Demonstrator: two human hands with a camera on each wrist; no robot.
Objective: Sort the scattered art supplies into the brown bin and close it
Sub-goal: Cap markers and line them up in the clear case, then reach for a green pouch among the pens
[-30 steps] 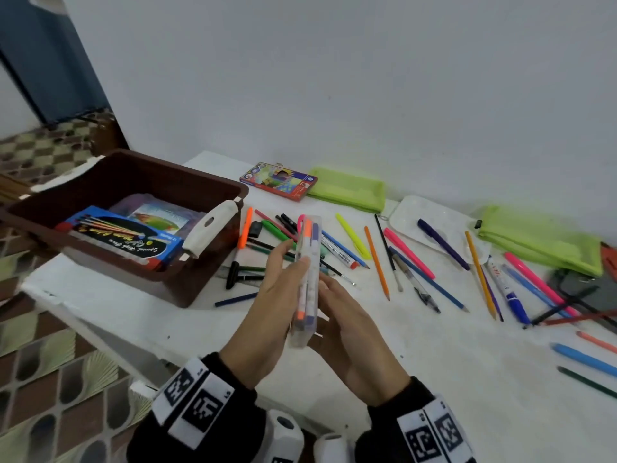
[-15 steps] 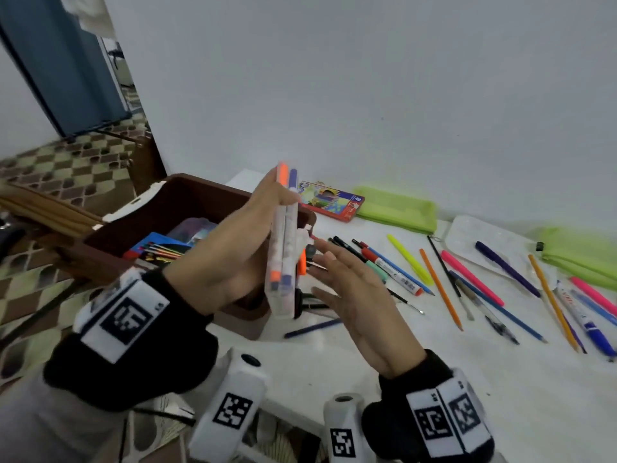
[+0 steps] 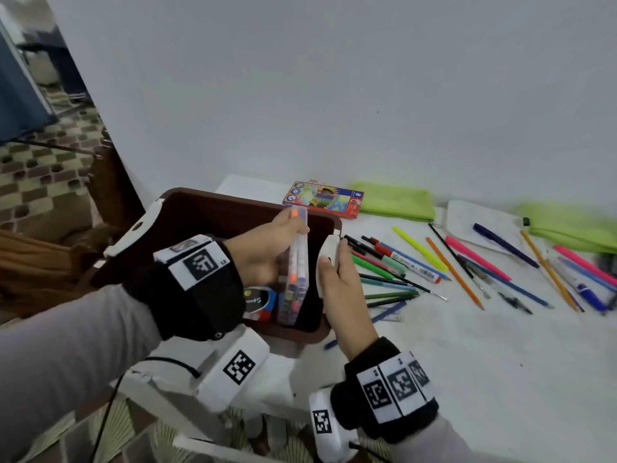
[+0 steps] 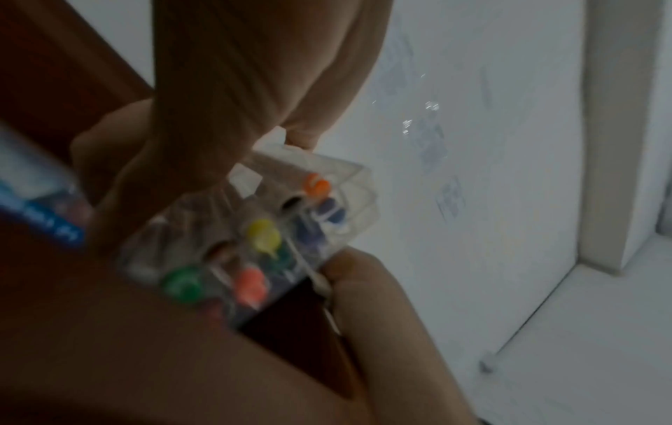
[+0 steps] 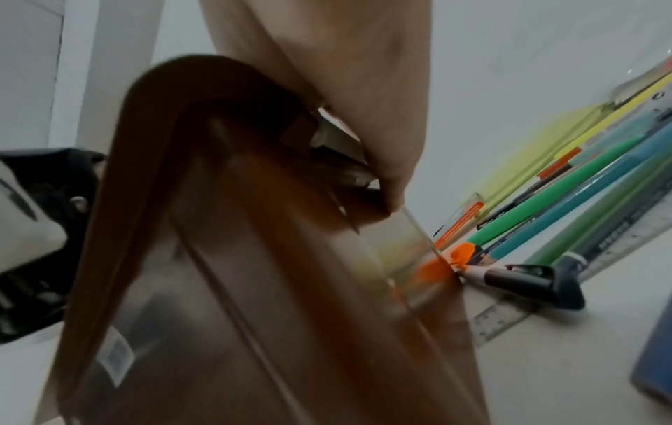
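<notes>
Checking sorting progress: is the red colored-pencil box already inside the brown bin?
No, the red colored-pencil box lies on the table behind the brown bin.

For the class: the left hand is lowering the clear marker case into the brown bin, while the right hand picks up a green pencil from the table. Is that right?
Not quite. The left hand does hold the clear marker case in its grip over the brown bin, but the right hand picks up no pencil: it rests on the white latch at the bin's near rim. The head view shows this.

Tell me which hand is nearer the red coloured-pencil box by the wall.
Left. The left hand holds the marker case over the bin, just below the red box; the right hand sits lower, at the bin's white latch.
</notes>
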